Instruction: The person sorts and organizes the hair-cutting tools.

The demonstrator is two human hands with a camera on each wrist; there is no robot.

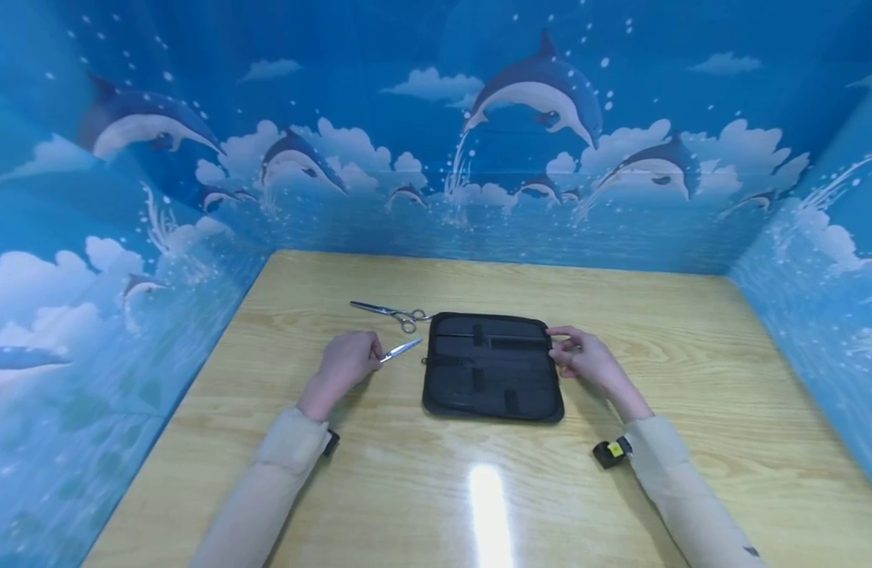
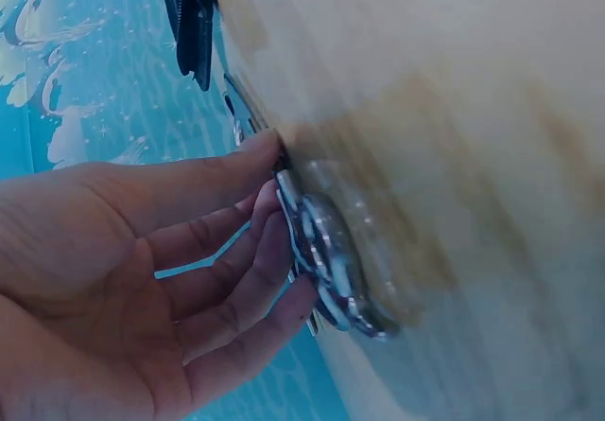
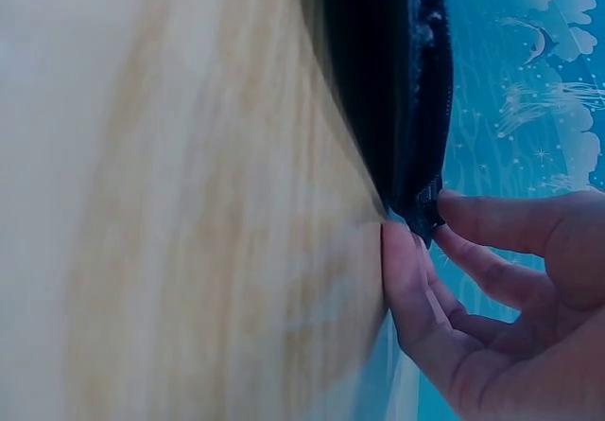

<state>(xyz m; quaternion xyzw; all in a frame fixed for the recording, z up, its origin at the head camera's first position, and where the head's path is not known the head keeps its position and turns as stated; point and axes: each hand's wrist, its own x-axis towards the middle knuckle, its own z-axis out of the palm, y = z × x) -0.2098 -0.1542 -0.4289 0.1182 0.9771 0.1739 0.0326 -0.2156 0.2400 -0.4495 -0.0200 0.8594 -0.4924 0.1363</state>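
Observation:
Left of centre in the head view, my left hand (image 1: 349,360) pinches a pair of silver scissors (image 1: 403,349) low over the table, the blades pointing right. In the left wrist view the finger rings of these scissors (image 2: 331,255) show beside the fingertips, close to the wood. A black zip case (image 1: 492,402) lies with its inside and elastic loops facing up. At the case's right edge my right hand (image 1: 583,357) holds the border between thumb and fingers; the right wrist view shows the case's zipped edge (image 3: 430,99) by the thumb.
A second pair of scissors (image 1: 389,310) lies beyond the left hand, its finger rings near the case's upper left corner. The wooden table (image 1: 641,315) is bordered by blue dolphin-printed sheets (image 1: 421,142) at the back and sides.

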